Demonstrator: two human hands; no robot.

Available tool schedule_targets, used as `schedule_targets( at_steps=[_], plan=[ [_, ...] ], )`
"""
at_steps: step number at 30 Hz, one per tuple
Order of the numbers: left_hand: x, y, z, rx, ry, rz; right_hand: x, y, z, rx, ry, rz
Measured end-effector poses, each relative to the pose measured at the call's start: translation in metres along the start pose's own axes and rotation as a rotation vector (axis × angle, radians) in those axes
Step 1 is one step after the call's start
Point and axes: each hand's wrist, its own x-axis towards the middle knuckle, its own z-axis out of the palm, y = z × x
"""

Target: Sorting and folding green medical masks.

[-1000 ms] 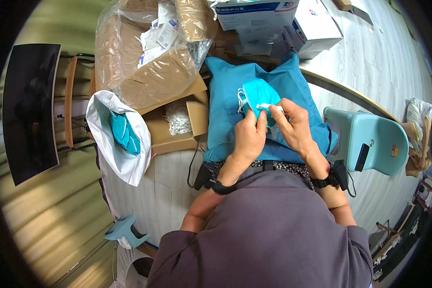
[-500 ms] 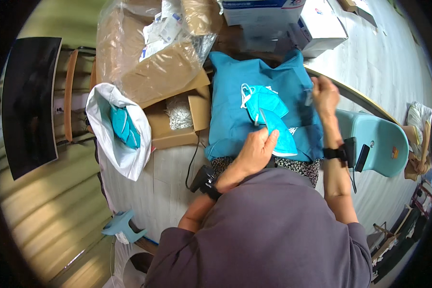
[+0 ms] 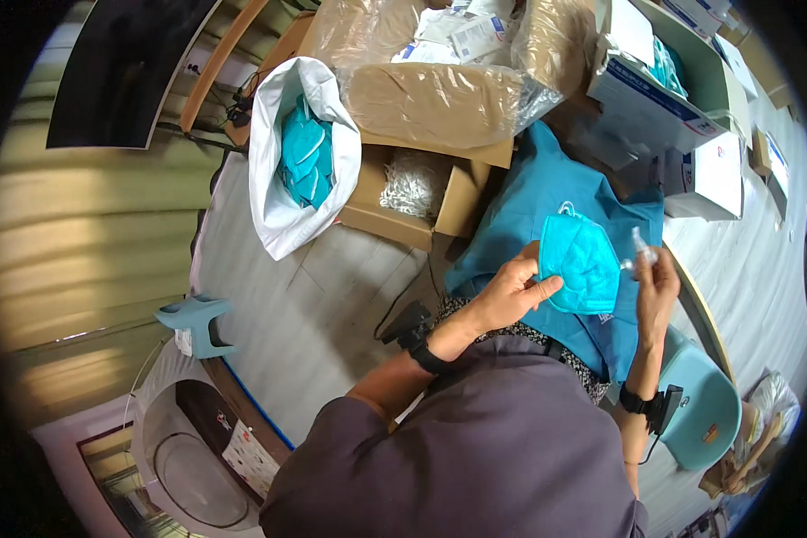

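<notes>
Right hand point(image 3: 656, 280), now nearer one teal mask point(image 3: 581, 264), pinches one white piece point(image 3: 638, 244). Left hand point(image 3: 511, 291) grips the mask's left edge, near the blue cloth point(image 3: 547, 179)'s right edge.

A turquoise rounded fabric mask point(image 3: 581, 269), white cord loop point(image 3: 566, 207) uppermost, is in the left hand point(image 3: 509, 292), a small whitish piece point(image 3: 638, 242) in the right hand point(image 3: 657, 282).
</notes>
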Motion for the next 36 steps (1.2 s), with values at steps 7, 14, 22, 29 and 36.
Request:
schedule_targets(
  at_steps=[7, 14, 22, 29, 36],
  plan=[
    [-0.003, -0.019, -0.031, -0.418, -0.382, -0.182, -0.02, -0.089, 0.053, -0.071, -0.647, -0.144],
    [-0.008, -0.009, -0.074, -0.384, -0.015, -0.086, -0.027, -0.067, 0.071, 0.397, -0.661, 0.015],
    [-0.006, 0.026, -0.172, -0.112, 0.655, 0.18, -0.019, -0.081, 0.085, 0.598, -0.387, 0.088],
    [0.008, -0.005, -0.27, 0.366, 0.87, -0.411, -0.035, -0.062, 0.078, 0.485, -0.352, 0.196],
    [0.014, -0.011, -0.293, 0.191, 0.922, -0.295, -0.058, -0.038, 0.06, 0.453, -0.215, 0.3]
  ],
)
